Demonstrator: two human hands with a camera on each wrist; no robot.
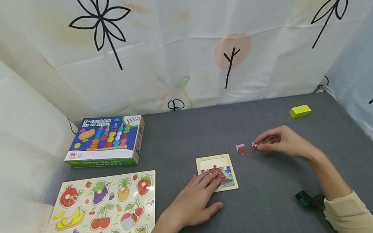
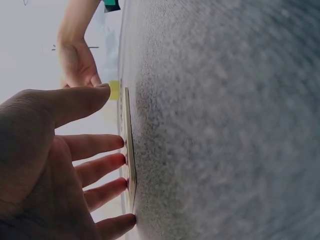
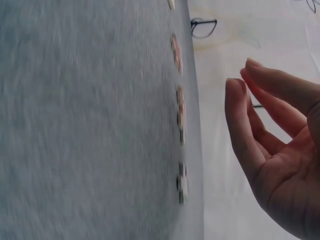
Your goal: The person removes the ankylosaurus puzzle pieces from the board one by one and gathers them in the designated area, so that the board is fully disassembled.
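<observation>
the left hand (image 1: 199, 198) lies with fingers spread, some tips on the wooden puzzle tray (image 1: 215, 161); the right hand (image 1: 286, 143) hovers, thumb and fingers bent and slightly apart, no piece visible between them, by a small puzzle piece (image 1: 254, 146). a second piece (image 1: 241, 149) lies between that one and the tray. an off-centre pinch could skid the thin piece or knock its neighbour; uneven left-hand pressure might slide the tray. the fruit board (image 1: 110, 179) crowds the left forearm; bare table (image 1: 267, 209) leaves room nearer the person, between the arms.
</observation>
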